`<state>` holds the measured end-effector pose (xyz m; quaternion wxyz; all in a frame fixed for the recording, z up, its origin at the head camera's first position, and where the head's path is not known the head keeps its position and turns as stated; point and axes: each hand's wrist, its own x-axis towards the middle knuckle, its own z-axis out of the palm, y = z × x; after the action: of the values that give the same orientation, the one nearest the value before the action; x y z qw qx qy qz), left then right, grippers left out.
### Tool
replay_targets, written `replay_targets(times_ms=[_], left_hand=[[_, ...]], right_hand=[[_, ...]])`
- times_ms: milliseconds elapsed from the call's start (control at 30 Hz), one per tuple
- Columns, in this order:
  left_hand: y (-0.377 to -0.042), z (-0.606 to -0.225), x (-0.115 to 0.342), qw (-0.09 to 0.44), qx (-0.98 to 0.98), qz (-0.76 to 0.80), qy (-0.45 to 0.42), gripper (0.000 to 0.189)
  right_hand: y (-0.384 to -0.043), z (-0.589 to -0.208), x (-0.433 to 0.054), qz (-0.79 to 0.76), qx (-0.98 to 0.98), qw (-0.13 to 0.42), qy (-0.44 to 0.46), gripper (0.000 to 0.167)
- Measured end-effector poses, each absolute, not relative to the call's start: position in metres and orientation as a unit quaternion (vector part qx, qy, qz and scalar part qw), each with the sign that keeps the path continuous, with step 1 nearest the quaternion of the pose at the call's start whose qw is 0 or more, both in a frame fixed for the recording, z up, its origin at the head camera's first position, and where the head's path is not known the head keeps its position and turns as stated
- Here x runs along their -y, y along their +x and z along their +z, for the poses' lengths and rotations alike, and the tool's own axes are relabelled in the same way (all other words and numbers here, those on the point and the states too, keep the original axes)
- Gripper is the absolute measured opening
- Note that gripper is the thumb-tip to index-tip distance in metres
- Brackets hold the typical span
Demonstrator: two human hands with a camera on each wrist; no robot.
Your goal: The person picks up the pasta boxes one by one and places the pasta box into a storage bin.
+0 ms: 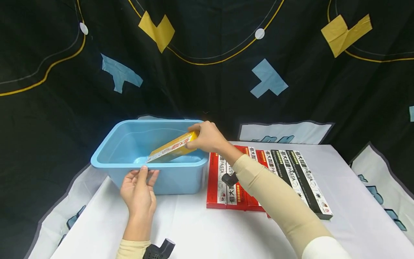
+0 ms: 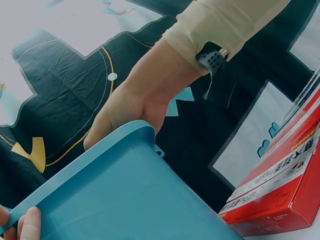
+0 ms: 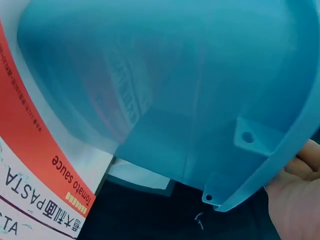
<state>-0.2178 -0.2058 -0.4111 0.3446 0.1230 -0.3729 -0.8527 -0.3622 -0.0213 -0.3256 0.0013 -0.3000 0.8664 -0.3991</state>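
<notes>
A light-blue plastic bin (image 1: 181,180) stands at the left of the table. My left hand (image 1: 139,189) is at its front rim, thumb tip up at the edge and fingers against the outer wall just below. Over the bin's right end, my right hand (image 1: 208,136) grips one end of a yellow pasta box (image 1: 171,147). The box slants down to the left, its far end low inside the bin. In the right wrist view the bin wall (image 3: 165,110) hides the held box, and only part of the right hand (image 3: 300,195) shows beyond the rim.
Right of the bin lie red pasta boxes (image 1: 213,183), partly under my right forearm, with black pasta boxes (image 1: 310,183) beside them. A black patterned cloth (image 1: 207,90) hangs behind the white table (image 1: 355,201).
</notes>
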Motion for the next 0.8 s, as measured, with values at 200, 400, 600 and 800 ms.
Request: replay_targets(times_ms=[200,400,600,800], left_hand=[[-0.216,-0.412,0.205,0.342,0.374,-0.852,0.126,0.028],[-0.216,-0.412,0.203,0.345,0.384,-0.848,0.12,0.028],[-0.217,-0.411,0.203,0.346,0.388,-0.846,0.12,0.03],[-0.216,-0.41,0.204,0.344,0.395,-0.843,0.124,0.03]], right_hand=[[-0.374,-0.324,0.029,-0.39,-0.874,0.042,-0.286,0.057],[-0.384,-0.322,0.038,-0.365,-0.884,0.062,-0.284,0.059],[-0.388,-0.321,0.047,-0.313,-0.899,0.062,-0.299,0.053],[-0.391,-0.323,0.053,-0.28,-0.907,0.046,-0.311,0.045]])
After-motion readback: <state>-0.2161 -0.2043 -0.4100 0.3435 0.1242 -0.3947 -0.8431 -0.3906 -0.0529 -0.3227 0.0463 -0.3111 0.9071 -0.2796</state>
